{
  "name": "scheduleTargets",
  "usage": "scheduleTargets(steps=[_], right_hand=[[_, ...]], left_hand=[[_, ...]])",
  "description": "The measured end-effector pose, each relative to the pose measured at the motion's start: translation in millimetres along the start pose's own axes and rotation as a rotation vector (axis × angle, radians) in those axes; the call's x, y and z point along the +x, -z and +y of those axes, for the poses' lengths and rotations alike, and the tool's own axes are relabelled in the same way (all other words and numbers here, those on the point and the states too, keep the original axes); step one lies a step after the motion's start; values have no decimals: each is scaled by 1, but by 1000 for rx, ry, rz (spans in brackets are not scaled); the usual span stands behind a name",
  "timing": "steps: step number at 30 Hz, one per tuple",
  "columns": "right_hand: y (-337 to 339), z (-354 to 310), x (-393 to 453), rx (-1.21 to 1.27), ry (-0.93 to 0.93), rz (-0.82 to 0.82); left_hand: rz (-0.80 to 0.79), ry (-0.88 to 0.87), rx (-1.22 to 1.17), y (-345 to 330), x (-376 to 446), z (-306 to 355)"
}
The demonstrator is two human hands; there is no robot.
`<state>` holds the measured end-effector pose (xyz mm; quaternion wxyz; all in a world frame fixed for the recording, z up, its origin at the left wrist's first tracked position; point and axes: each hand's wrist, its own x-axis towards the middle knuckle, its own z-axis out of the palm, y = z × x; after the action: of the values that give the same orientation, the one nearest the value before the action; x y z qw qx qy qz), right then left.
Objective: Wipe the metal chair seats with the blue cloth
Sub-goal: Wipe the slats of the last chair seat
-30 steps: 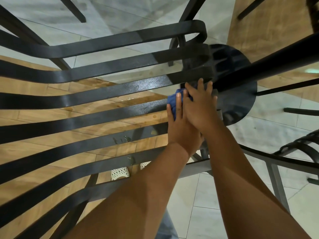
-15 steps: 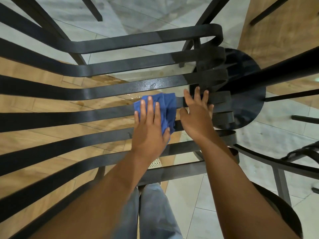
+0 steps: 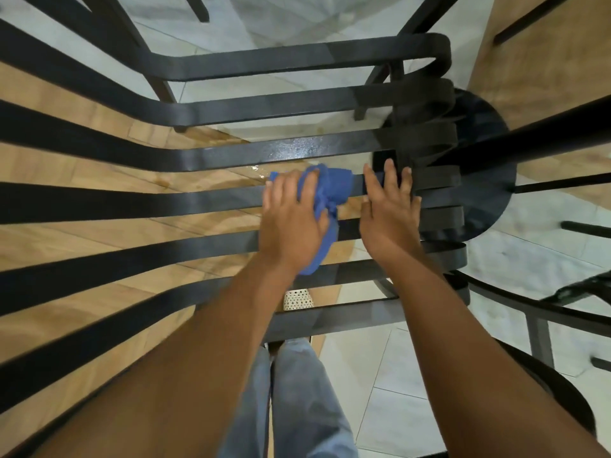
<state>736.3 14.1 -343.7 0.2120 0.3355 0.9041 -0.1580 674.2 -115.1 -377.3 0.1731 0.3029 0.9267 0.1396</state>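
A black metal chair with long curved slats fills the view from above. On its middle slats lies a bunched blue cloth. My left hand lies over the cloth and presses it onto the slats, fingers fairly straight; part of the cloth hangs below my palm. My right hand rests flat on the slats just right of the cloth, fingers spread, holding nothing. The slat beyond the cloth shines wet.
A round black table base sits under the slat ends at right, with its dark post running right. Part of another black chair shows at the right edge. Below are tile and wood-look floor, my jeans and a white perforated shoe.
My left hand slid the cloth left, away from my right hand, then back toward it, and the cloth has bunched up. My right hand stayed on the slats.
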Motion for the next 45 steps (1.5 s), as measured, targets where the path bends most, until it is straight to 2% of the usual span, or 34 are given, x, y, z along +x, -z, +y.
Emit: scheduleTargets(steps=[5, 8, 13, 20, 28, 33, 37, 42, 45], right_hand=[[-5, -4, 0, -26, -23, 15], [-4, -8, 4, -61, -65, 7], [-6, -9, 6, -52, -86, 7], [-10, -13, 8, -31, -93, 17], [-10, -12, 11, -73, -99, -6], [-8, -9, 12, -90, -89, -26], [-8, -12, 12, -71, -95, -33], [6, -24, 12, -99, -109, -129], [7, -46, -11, -25, 35, -156]], left_hand=[[-62, -28, 106, 17, 0, -55], [-178, 54, 117, 29, -8, -80], [-157, 15, 175, 37, -21, -118], [-69, 20, -47, 26, -21, -85], [17, -76, -151, -3, 12, 16], [-12, -93, -123, 3, 5, -22], [-82, 17, -74, 20, -17, -79], [-222, 101, -301, 45, -29, -95], [-295, 144, -374, 57, -47, -80]])
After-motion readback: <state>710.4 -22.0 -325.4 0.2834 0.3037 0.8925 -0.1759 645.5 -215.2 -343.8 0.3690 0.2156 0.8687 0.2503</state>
